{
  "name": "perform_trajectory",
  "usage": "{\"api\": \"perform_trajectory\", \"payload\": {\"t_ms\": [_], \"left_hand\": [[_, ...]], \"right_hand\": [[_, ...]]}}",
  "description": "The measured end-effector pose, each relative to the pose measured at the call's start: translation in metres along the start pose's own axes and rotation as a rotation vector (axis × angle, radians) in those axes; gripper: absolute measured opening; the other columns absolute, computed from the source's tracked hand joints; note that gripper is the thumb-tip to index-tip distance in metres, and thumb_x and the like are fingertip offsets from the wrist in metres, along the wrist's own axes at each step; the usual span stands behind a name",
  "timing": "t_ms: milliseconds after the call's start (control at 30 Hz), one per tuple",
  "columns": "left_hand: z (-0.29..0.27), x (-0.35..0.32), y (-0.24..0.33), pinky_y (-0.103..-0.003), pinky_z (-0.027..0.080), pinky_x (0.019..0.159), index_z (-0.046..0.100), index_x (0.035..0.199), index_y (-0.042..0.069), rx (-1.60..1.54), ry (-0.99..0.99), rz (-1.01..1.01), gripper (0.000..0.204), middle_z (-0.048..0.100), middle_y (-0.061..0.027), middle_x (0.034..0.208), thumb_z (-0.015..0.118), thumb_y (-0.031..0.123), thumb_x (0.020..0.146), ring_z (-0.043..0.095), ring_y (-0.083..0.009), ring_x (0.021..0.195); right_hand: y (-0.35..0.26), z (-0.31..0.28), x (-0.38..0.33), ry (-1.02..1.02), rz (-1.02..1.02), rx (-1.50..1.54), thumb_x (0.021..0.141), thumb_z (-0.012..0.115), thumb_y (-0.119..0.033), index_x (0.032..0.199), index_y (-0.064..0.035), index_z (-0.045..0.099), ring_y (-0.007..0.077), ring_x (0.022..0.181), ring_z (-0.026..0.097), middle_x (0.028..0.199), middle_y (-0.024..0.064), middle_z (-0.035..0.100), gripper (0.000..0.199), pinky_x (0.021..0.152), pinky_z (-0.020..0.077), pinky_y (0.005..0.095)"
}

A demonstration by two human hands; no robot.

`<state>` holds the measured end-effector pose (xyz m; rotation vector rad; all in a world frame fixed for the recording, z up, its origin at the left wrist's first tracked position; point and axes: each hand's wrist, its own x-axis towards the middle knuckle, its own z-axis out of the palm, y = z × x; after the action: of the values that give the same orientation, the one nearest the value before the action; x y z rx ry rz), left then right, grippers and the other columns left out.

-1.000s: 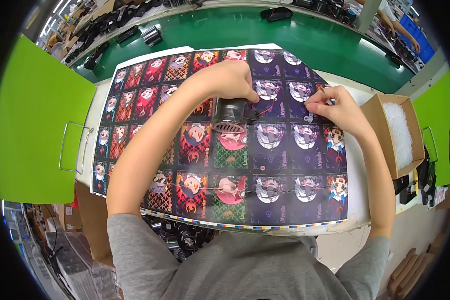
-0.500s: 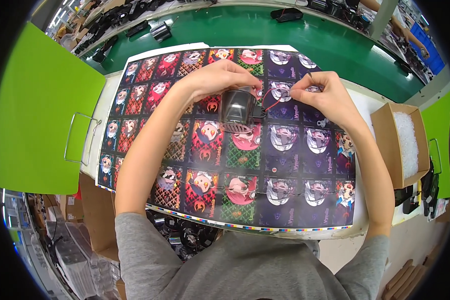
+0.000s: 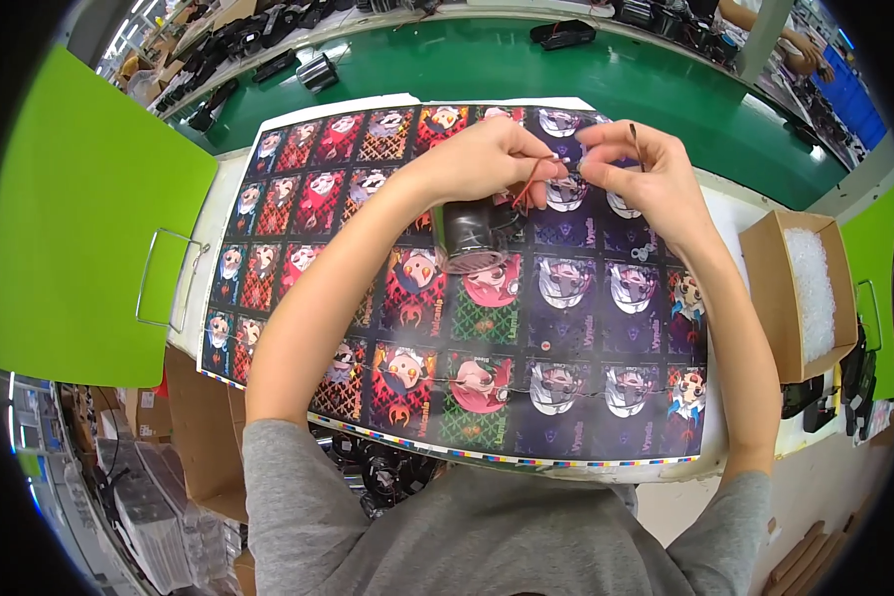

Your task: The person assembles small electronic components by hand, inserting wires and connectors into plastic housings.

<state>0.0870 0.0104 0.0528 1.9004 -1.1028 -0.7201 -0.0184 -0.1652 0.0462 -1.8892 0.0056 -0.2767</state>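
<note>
Black motor (image 3: 475,233), under left hand (image 3: 482,159)

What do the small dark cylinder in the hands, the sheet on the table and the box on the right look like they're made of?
The dark cylinder looks like metal or hard plastic, with a dull sheen and ribbed end; which one is unclear. The printed sheet looks like glossy paper or film, lying flat with colour bars along its edge. The box is plain brown cardboard, matte, holding white foam-like padding.
</note>
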Motion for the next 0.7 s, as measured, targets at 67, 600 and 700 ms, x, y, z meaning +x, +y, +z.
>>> {"api": "perform_trajectory", "payload": {"t_ms": [67, 600, 700], "left_hand": [[0.004, -0.002, -0.002, -0.022, 0.045, 0.055, 0.066, 0.093, 0.0, -0.116, 0.04, 0.0, 0.024, 0.066, -0.0054, 0.072, 0.056, 0.022, 0.089, 0.058, -0.0077, 0.061], [0.024, -0.008, 0.011, -0.022, 0.049, 0.056, 0.065, 0.098, -0.002, -0.343, 0.299, 0.11, 0.02, 0.067, -0.0125, 0.08, 0.06, 0.013, 0.086, 0.065, -0.0154, 0.064], [0.022, -0.009, 0.017, -0.022, 0.05, 0.057, 0.065, 0.099, -0.002, -0.342, 0.275, 0.095, 0.021, 0.067, -0.0131, 0.08, 0.06, 0.013, 0.086, 0.065, -0.0157, 0.065]], "right_hand": [[-0.008, 0.0, -0.001, 0.022, 0.062, 0.066, 0.075, 0.067, -0.006, 0.095, 0.0005, 0.066, 0.0098, 0.074, 0.059, 0.08, 0.0058, 0.065, 0.021, 0.068, 0.0454, 0.0222], [-0.007, -0.002, 0.001, 0.021, -0.125, 0.044, 0.076, 0.068, -0.005, 0.091, -0.0007, 0.068, 0.0018, 0.055, 0.043, 0.078, 0.0009, 0.061, 0.016, 0.049, 0.0341, 0.0184], [-0.015, 0.002, -0.004, 0.076, -0.235, -0.114, 0.075, 0.068, -0.005, 0.09, -0.0019, 0.068, 0.0026, 0.051, 0.032, 0.073, -0.0018, 0.056, 0.015, 0.045, 0.0264, 0.0208]]}}
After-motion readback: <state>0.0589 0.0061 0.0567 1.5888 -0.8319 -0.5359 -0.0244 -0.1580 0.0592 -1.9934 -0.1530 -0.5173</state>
